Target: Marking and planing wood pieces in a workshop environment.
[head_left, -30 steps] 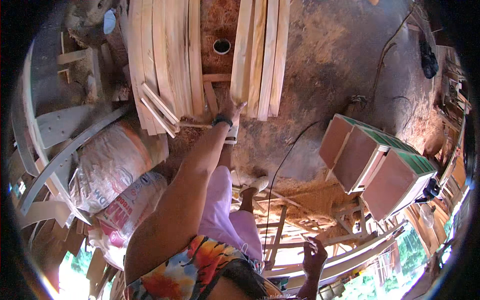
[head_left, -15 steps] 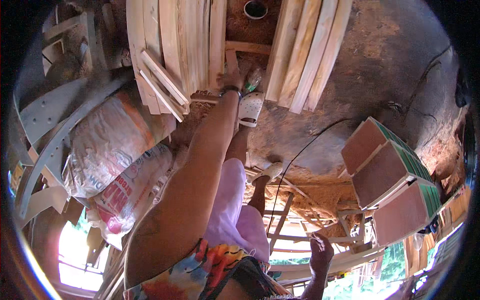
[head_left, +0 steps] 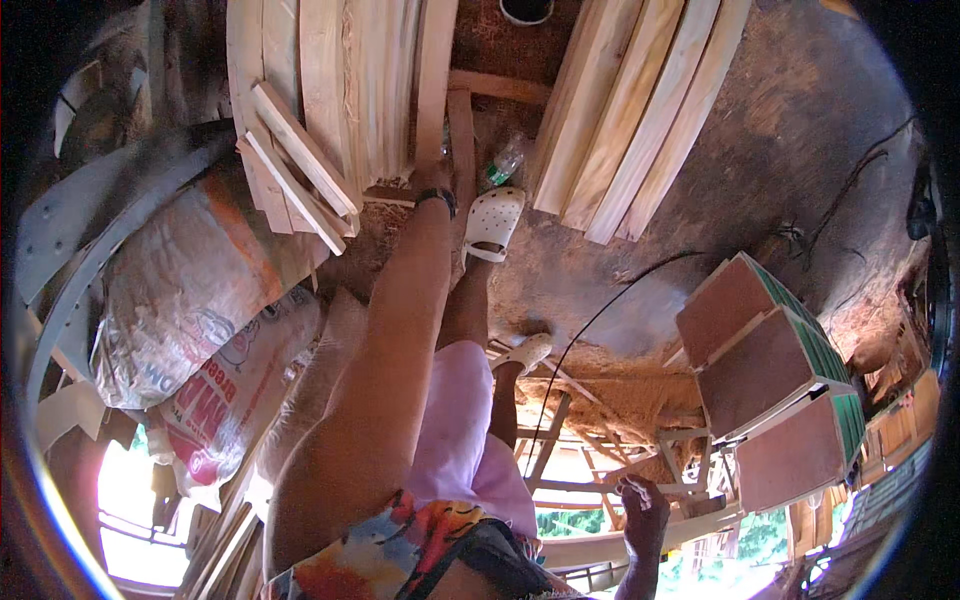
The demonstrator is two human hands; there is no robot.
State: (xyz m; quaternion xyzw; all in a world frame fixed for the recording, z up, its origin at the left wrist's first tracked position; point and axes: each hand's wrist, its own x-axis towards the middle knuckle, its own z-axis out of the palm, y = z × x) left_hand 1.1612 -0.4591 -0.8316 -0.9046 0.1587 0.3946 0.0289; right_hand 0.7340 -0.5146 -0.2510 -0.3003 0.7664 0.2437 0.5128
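The left hand [head_left: 433, 178] reaches the far stack of timber planks [head_left: 375, 90] on the sawdust floor [head_left: 740, 150], its grip hidden; the right hand [head_left: 643, 510] hangs loosely curled, empty. Loose offcuts [head_left: 300, 165] could slide if jostled.

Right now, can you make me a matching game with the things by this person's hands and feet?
Things:
1. left hand
2. right hand
3. shoe
4. boxes

Places or colours:
A. white, with holes
B. stacked at the right, brown with green edges
C. reaching down to a plank
D. low in the picture, holding nothing I can see

Pairs: 1-C, 2-D, 3-A, 4-B
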